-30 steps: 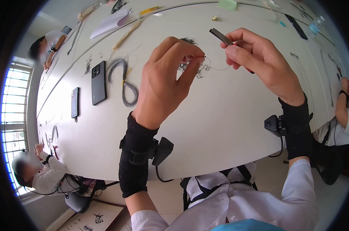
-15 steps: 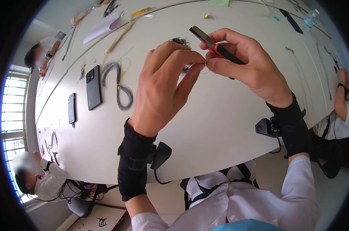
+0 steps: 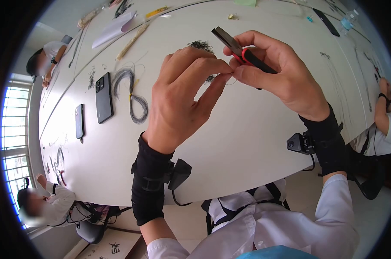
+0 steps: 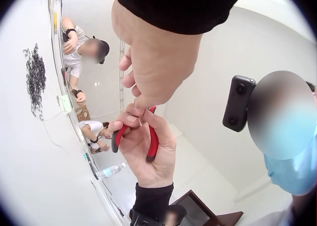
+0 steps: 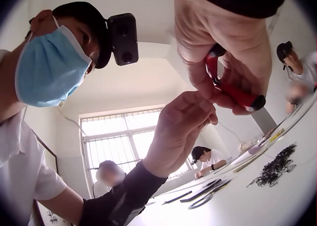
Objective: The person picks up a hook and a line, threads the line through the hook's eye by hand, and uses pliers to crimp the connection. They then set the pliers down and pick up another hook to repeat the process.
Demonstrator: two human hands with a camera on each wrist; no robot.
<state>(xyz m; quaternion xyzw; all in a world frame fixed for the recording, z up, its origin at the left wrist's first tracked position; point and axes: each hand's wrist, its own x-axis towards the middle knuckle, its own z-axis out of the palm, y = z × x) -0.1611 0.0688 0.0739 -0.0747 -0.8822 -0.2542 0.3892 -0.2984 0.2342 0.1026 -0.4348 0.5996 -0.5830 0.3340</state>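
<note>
Right grip (image 3: 288,75) on pliers (image 3: 259,62), left grip (image 3: 174,97) pinching line (image 5: 229,129), dark pile (image 3: 200,45) behind

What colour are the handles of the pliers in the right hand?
The handles are red with dark ends, seen best in the left wrist view.

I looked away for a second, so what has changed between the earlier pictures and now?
The right hand moved left, to the left hand; their fingertips now meet. The pliers came along, their red handles now showing. No grip was visibly taken or released. The left hand still pinches a tiny thing; the coil lies as before.
</note>
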